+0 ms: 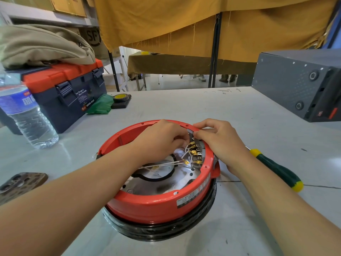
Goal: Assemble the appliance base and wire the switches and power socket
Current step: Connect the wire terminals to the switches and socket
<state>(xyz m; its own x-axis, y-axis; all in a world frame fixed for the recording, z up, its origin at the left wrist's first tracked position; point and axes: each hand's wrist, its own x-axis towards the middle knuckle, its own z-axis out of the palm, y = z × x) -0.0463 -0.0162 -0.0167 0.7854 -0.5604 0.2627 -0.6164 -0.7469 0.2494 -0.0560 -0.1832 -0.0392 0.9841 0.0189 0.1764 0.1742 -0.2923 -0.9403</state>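
The red appliance base [158, 204] sits upside down on the desk [203, 108], right in front of the person, resting on a black ring, with its open underside facing up. Both hands work at the far right of the rim, where a grey switch block [198, 145] carries a row of brass spade connectors [193, 152] on white wires [162, 164]. The left hand [162, 139] reaches into the shell, its grip curled closed on what looks like one of those wires or its connector; exactly which is hidden under the fingers. The right hand [219, 141] pinches the top of the switch block at the rim, seemingly bracing it.

To do this step well, the block should be kept firmly braced while each connector is pushed straight onto its tab, not at an angle, so the brass does not bend. One loose connector [186, 162] hangs free and likely needs seating too.

The desk is pale grey and scuffed. A green-and-yellow screwdriver [276, 169] lies just right of the base, a phone [20, 183] at the left edge, with a water bottle [27, 115], a blue-and-orange toolbox [70, 93], a tape roll [120, 97] and a grey metal box [299, 84] farther back. Mustard cloth hangs behind
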